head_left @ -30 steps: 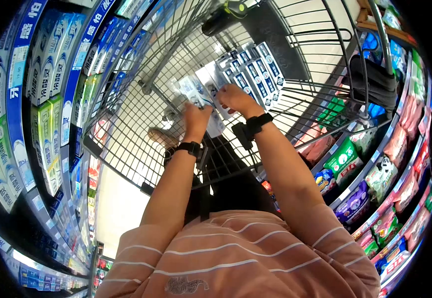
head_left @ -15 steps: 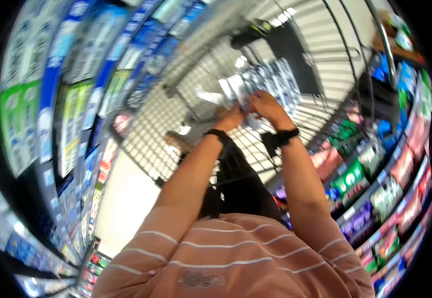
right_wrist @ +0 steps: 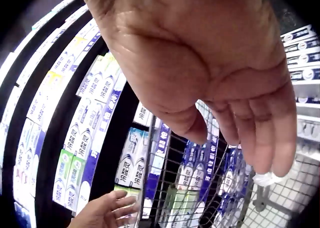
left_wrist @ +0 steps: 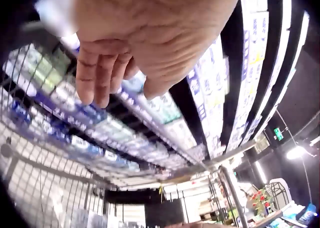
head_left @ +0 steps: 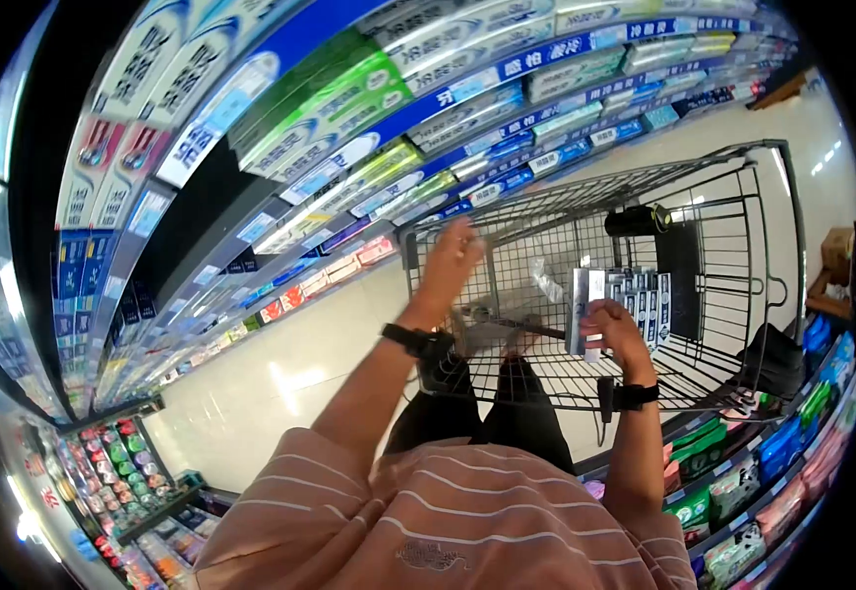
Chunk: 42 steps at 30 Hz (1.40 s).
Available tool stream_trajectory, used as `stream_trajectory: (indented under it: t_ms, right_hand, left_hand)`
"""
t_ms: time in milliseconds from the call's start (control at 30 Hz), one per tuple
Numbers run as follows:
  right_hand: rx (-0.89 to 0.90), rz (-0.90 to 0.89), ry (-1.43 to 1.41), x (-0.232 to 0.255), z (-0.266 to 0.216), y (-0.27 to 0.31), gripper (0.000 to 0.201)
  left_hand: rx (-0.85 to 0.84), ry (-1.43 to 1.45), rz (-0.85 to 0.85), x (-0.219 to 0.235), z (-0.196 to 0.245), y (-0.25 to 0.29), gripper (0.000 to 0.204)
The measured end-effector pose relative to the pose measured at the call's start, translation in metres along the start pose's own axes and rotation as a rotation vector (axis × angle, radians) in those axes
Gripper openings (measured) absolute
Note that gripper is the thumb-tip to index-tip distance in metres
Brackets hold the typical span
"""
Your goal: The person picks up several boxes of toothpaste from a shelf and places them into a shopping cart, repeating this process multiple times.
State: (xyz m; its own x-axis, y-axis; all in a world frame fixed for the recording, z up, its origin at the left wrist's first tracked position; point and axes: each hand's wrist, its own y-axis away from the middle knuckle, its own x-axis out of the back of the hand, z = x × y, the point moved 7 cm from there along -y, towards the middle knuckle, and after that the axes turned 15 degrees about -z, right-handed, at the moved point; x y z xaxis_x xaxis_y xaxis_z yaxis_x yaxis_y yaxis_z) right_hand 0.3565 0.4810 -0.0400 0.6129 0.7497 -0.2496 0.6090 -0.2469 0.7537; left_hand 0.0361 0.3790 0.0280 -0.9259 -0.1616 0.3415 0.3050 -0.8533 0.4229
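My left hand (head_left: 453, 258) is raised above the near left corner of the wire shopping cart (head_left: 723, 226), towards the shelf of toothpaste boxes (head_left: 349, 88). Its fingers are loosely bent and hold nothing (left_wrist: 125, 53). My right hand (head_left: 610, 329) hangs over the blue and white boxes (head_left: 644, 300) stacked inside the cart, beside an upright grey-white box (head_left: 578, 310). In the right wrist view its fingers (right_wrist: 250, 138) hang relaxed with nothing between them and the thumb. The left hand (right_wrist: 107, 208) shows below it, with its fingers spread.
Toothpaste shelves run along the left and top. Shelves of coloured packs (head_left: 743, 482) line the right side. A black bag (head_left: 777, 359) hangs at the cart's right, and a black device (head_left: 638, 219) sits on its far rim. Pale floor (head_left: 290, 364) lies to the left.
Both hands were on a packet over the cart's boxes. My left hand has let go and risen towards the toothpaste shelf. The view has swung left, and the right hand stays over the boxes.
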Motion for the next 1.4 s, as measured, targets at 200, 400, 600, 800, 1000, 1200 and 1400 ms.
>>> stream_trajectory:
  t_ms: [200,400,600,800,1000,1200,1400]
  right_hand:
    - [0.138,-0.089,-0.014,-0.086,-0.050,-0.005,0.030]
    - [0.197,-0.143,0.069,-0.156,-0.090,-0.005,0.032]
    - [0.204,-0.134,0.126,-0.193,-0.100,0.002,0.032]
    - [0.228,-0.123,0.077,-0.205,-0.095,0.003,0.031]
    - [0.212,-0.122,0.104,-0.225,-0.095,0.000,0.030]
    - [0.221,-0.166,0.128,-0.241,-0.101,-0.005,0.030]
    - [0.436,-0.242,-0.096,-0.268,-0.137,0.002,0.045]
  left_hand:
    - [-0.486,-0.329,0.754,0.186,0.063,0.101,0.040]
    - [-0.471,-0.352,0.931,0.283,0.084,0.115,0.050]
    - [-0.427,-0.097,0.626,0.300,0.051,0.072,0.064]
    - [-0.299,-0.194,0.573,0.314,0.045,0.056,0.066]
    - [-0.418,-0.020,0.486,0.311,0.058,0.069,0.064]
    - [-0.678,0.336,0.446,0.300,0.067,0.094,0.049]
    - [-0.501,0.623,0.354,0.278,0.045,0.136,0.041]
